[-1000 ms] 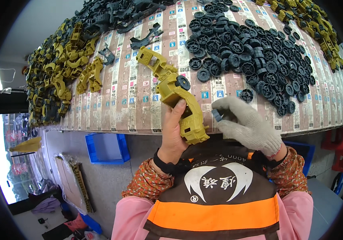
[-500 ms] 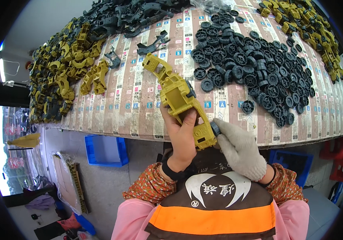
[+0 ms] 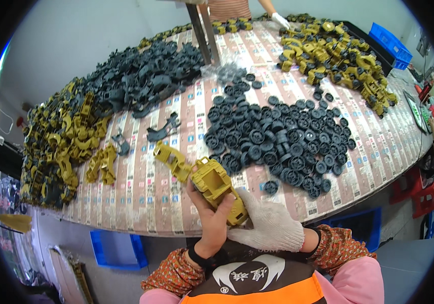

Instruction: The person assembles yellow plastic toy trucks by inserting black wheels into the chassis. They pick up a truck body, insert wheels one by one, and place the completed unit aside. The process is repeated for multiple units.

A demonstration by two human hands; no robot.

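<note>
Head view: gripping yellow toy-truck body (image 3: 213, 183) in bare left hand (image 3: 213, 223), with gloved right hand (image 3: 270, 223) closed around its lower end, best braced firmly between 2 palms.

The apron (image 3: 294, 267) is dark brown, with an orange stripe (image 3: 272, 295) across it and a white emblem (image 3: 272, 271) of two curved horns flanking white characters. Pink clothing (image 3: 356, 277) shows on both sides of the apron, as do floral orange-red sleeves (image 3: 339, 249) with pale specks, ending in black cuffs (image 3: 199, 258). The right hand (image 3: 271, 223) wears an off-white knitted glove; the left hand (image 3: 212, 223) is bare.
</note>
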